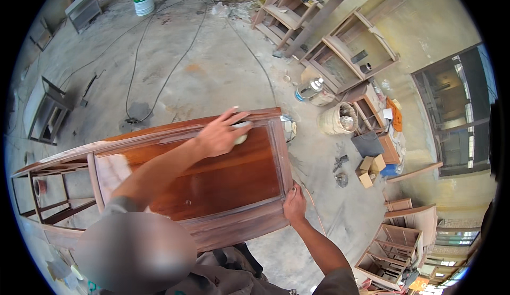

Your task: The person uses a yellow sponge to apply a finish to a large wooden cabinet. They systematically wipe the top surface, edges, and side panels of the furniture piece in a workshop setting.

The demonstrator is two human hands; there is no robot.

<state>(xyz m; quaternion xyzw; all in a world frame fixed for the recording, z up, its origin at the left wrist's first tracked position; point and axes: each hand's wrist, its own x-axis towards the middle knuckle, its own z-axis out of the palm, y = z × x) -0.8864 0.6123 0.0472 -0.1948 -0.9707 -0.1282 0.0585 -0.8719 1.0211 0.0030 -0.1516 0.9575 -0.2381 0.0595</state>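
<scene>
A wooden furniture piece (223, 227) with a framed panel lies across in front of me. Most of the recessed panel (228, 183) is glossy red-brown, while a patch at its left end is pale. My left hand (217, 134) reaches over the panel to the far rail near the right corner. Its fingers close on a small pale pad (243, 132), perhaps a sponge or folded cloth, partly hidden by the hand. At the right end, my right hand (295, 203) is wrapped round the edge of the frame.
An open slatted frame continues at the left. Beyond the right end stand a bucket (338, 118), a metal can (313, 89) and a cardboard box (371, 170). Unfinished cabinets (348, 50) line the right wall. Hoses (186, 53) run over the concrete floor near a white-green pail (143, 3).
</scene>
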